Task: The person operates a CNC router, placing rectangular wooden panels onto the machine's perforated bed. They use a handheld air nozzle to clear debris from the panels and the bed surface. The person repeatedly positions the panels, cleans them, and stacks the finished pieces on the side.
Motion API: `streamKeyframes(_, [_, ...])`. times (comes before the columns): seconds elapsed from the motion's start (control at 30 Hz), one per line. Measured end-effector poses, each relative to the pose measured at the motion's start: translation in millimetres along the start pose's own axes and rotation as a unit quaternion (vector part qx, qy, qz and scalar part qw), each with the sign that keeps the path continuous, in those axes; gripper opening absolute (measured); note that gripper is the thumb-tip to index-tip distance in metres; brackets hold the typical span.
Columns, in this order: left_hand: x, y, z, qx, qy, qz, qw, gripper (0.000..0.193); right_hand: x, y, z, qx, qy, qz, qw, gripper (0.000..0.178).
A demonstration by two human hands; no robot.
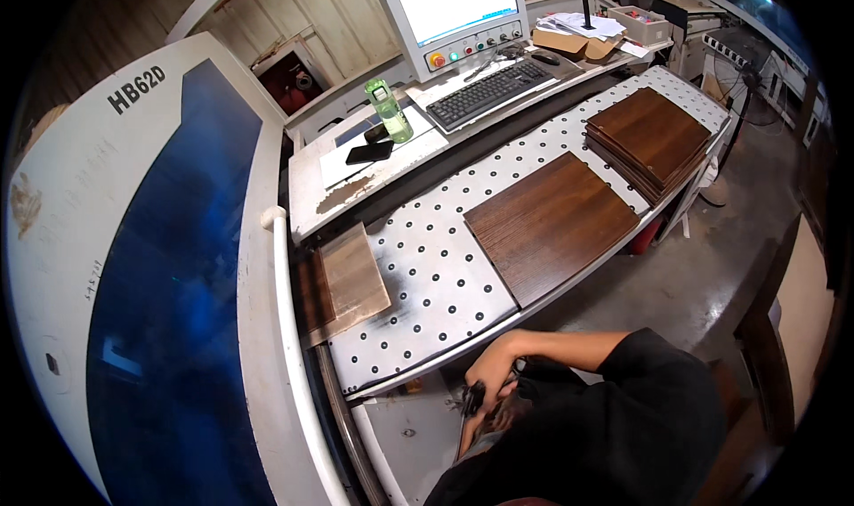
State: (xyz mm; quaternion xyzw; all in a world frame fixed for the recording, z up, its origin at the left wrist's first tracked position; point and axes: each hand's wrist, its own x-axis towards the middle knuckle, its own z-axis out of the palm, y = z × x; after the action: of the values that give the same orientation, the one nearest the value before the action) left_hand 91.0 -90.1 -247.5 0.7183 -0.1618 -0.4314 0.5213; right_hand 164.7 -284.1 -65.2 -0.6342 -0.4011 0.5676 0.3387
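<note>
Beside the table's near edge, my right hand (491, 372) is bent inward close to my body, its fingers curled. Against them is a small dark object (474, 397) whose kind I cannot make out. Just below it shows a bit of skin, possibly my left hand or forearm; its fingers are hidden. The nearest board is a dark brown wood-grain panel (556, 226) lying flat on the white, dotted table (427, 279). A stack of similar brown panels (648, 137) stands farther right.
At left stands a large white machine with a blue window (178, 283) and a white rail (286, 328). A brown panel (311, 297) lies partly under a translucent flap (356, 275). Behind are a green bottle (389, 112), a phone (369, 153), a keyboard (489, 90) and a monitor (458, 8).
</note>
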Motion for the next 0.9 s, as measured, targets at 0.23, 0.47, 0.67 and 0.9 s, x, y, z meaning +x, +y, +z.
streamKeyframes(0.23, [43.8,-25.0,9.1,0.005,-0.148,-0.004,0.989,0.060,-112.4,62.1,42.1,0.062,0.200,0.303,0.930,0.034])
streamKeyframes(0.47, [67.5,-47.9,5.4,0.016,-0.213,-0.006,0.977,0.059,-209.9,13.2,92.3,0.114,0.535,0.327,0.770,0.035])
streamKeyframes(0.67, [75.5,-25.5,15.7,0.031,-0.229,-0.023,0.973,0.061,-265.6,71.8,141.5,0.111,0.760,0.493,0.410,0.036])
streamKeyframes(0.9, [62.5,57.4,10.6,-0.046,-0.283,0.049,0.957,0.061,-240.1,59.3,126.8,0.174,0.745,0.440,0.470,0.042])
